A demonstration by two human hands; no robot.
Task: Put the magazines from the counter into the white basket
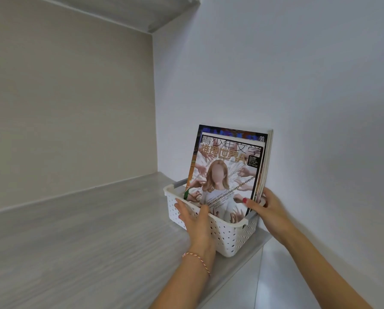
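A white perforated basket (pixel 229 237) stands at the right end of the grey counter (pixel 79 230), against the wall. Several magazines (pixel 226 170) stand upright in it, leaning back on the wall; the front one shows a figure with long blond hair and Chinese titles. My left hand (pixel 194 216) lies on the basket's near left side, thumb hooked over its rim. My right hand (pixel 264 210) pinches the lower right edge of the magazines, thumb on the front cover, fingers behind.
A beige side panel rises at the left and a white wall (pixel 298 85) at the back right. The counter's right edge drops off just beyond the basket. A shelf underside (pixel 142 12) shows at the top.
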